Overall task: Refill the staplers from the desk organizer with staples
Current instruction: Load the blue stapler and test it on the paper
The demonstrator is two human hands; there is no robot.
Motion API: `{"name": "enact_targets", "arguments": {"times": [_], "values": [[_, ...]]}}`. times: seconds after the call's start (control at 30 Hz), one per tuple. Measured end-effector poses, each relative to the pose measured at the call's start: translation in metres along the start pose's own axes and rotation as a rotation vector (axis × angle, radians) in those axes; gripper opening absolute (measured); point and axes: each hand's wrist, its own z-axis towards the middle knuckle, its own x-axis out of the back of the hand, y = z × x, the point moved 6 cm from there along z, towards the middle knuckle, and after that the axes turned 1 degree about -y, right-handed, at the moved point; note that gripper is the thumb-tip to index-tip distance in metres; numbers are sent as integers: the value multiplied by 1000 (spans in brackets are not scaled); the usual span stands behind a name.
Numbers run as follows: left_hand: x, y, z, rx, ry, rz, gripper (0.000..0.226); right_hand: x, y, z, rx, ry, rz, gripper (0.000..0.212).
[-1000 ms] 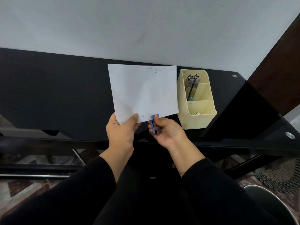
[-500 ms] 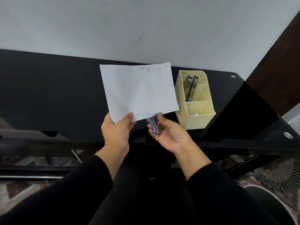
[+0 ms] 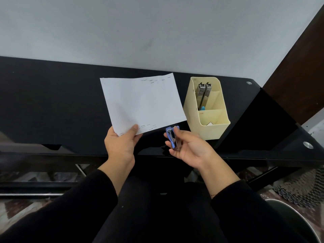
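Observation:
My right hand (image 3: 188,147) grips a small blue stapler (image 3: 172,137), nose pointing up, just off the lower right corner of a white paper sheet (image 3: 142,102). My left hand (image 3: 121,142) pinches that sheet by its lower left corner and holds it above the black desk. Short staple marks dot the sheet's top and bottom edges. To the right stands a cream desk organizer (image 3: 207,126); its back compartment holds another stapler (image 3: 203,92) standing on end, with metal rails up and a blue tip low down.
The black glass desk (image 3: 52,106) runs along a pale wall, its right corner near the organizer. A small white item lies in the organizer's front compartment. A round metal bin (image 3: 296,220) sits on the floor at lower right.
The stapler has come off the sheet's bottom edge and moved right and down in my right hand. My left hand has drawn the sheet leftward and lower.

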Motion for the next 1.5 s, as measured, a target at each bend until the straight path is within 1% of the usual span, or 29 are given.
{"name": "enact_targets", "arguments": {"times": [0.07,0.23,0.33,0.4,0.47,0.53,0.6,0.63,0.67,0.73,0.77,0.87,0.93,0.97,1.03,1.13,1.2,1.27,1.43,1.5], "values": [[5,-2,5,25,29,32,29,4,-5,-5,34,5,-40,30],[14,-9,18,95,44,258,31,14,-28,-17,126,5,-189,11],[14,-10,23,131,26,438,30,15,-48,-25,191,-8,-299,11],[11,-6,26,114,15,617,33,15,-63,-29,240,-11,-359,14],[6,1,27,78,1,839,46,19,-80,-31,299,10,-403,17],[-2,8,26,42,-7,1109,61,26,-98,-34,362,74,-435,23],[-8,14,25,-43,20,1396,82,37,-117,-36,433,191,-485,42],[-12,17,24,-108,28,1492,90,44,-126,-37,462,262,-524,50],[-17,19,23,-180,19,1557,94,50,-136,-38,495,330,-567,53],[-27,17,20,-317,-48,1638,91,61,-153,-39,568,436,-674,49],[-31,13,18,-366,-107,1674,87,65,-162,-39,601,484,-748,47],[-46,-11,16,-432,-378,1819,75,72,-183,-38,637,577,-1004,46],[-50,-28,16,-420,-545,1868,70,71,-191,-35,630,582,-1169,48],[-50,-34,17,-413,-598,1881,69,68,-195,-33,632,580,-1262,49],[-48,-41,20,-420,-646,1907,71,62,-200,-28,636,570,-1435,49],[-40,-46,23,-461,-662,1938,78,54,-204,-20,631,544,-1621,50],[-38,-47,23,-501,-652,1946,80,50,-204,-12,623,499,-1716,50],[-38,-47,22,-527,-631,1944,81,47,-202,-4,607,455,-1770,49],[-38,-47,21,-564,-591,1941,80,46,-197,11,560,424,-1856,49],[-38,-47,21,-573,-582,1938,80,44,-194,15,533,405,-1920,41]]}}
